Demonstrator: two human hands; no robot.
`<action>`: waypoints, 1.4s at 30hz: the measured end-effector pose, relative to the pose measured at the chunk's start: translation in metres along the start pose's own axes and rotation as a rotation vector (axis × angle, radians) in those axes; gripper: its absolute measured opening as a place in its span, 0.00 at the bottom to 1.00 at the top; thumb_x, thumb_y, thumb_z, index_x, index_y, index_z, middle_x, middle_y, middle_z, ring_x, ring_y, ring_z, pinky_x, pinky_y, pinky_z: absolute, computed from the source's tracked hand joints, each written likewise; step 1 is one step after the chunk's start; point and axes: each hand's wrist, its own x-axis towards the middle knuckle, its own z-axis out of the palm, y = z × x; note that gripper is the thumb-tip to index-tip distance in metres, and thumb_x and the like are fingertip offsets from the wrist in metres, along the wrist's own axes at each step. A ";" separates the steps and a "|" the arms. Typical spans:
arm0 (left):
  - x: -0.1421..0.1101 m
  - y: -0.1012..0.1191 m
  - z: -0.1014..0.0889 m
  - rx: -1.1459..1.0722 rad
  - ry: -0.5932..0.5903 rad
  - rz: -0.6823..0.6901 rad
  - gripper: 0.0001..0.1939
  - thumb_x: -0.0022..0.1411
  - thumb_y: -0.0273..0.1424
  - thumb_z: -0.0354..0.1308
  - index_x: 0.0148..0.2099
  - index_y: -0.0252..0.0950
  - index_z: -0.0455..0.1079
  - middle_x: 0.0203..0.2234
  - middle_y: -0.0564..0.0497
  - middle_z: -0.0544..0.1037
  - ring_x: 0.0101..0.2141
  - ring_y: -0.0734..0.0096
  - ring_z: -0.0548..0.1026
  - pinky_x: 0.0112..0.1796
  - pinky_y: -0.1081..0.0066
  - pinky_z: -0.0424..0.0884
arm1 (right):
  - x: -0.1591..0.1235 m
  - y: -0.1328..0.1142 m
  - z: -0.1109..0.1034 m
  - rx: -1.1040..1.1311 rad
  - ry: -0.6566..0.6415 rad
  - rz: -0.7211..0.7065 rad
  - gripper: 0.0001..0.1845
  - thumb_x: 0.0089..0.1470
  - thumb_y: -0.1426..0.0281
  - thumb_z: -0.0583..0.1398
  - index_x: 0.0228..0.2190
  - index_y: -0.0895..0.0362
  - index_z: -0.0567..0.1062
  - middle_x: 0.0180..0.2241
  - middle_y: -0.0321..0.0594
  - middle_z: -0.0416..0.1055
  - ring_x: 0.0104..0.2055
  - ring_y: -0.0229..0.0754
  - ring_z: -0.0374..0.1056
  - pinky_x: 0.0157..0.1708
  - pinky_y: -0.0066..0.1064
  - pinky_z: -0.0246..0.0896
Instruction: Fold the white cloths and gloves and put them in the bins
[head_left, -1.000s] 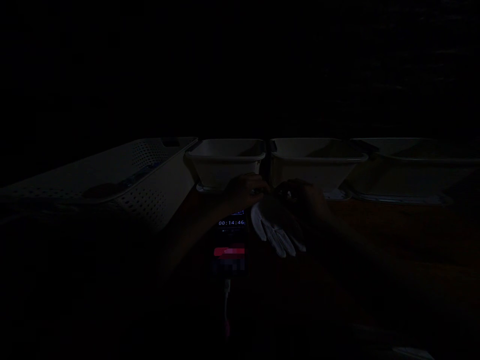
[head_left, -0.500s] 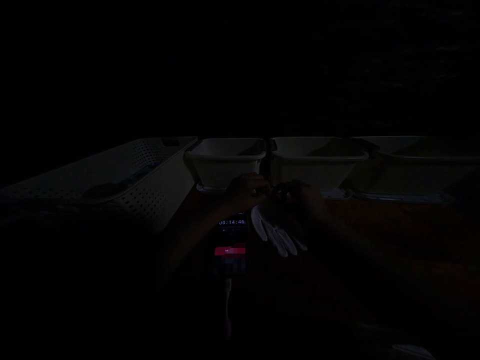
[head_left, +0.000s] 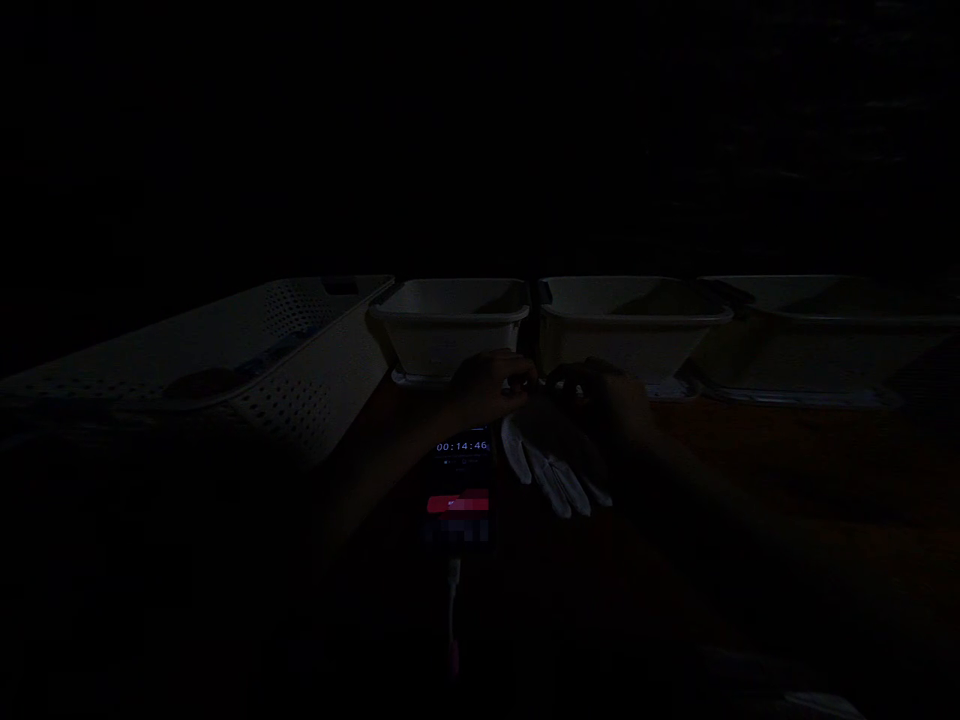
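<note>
The scene is very dark. A work glove (head_left: 559, 472) with pale fingers is at the centre, its fingertips pointing towards me. My left hand (head_left: 491, 387) has its fingers curled in a pinch at the glove's far, cuff end. Close beside it, my right hand (head_left: 604, 395) is also closed at that end, its fingers partly lost in shadow. Just left of the glove lies a lit phone (head_left: 459, 500) with a running timer and a red button on its screen. A pale cable (head_left: 453, 590) runs from its near end.
A pale perforated basket (head_left: 300, 405) stands at left, with dark items inside that I cannot make out. Three pale tubs stand in a row behind my hands: left (head_left: 442, 340), middle (head_left: 615, 340) and right (head_left: 802, 350). Something pale (head_left: 821, 702) lies at the bottom right edge.
Both hands stay at the glove's cuff end, with only slight shifts of the fingers. The view has moved very little.
</note>
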 end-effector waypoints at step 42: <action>-0.001 -0.003 0.002 0.053 -0.026 0.010 0.05 0.48 0.22 0.54 0.30 0.34 0.67 0.25 0.53 0.71 0.29 0.73 0.69 0.31 0.74 0.62 | 0.003 0.003 0.012 0.333 -0.055 -0.173 0.09 0.45 0.78 0.56 0.30 0.59 0.73 0.33 0.41 0.71 0.35 0.38 0.67 0.33 0.26 0.56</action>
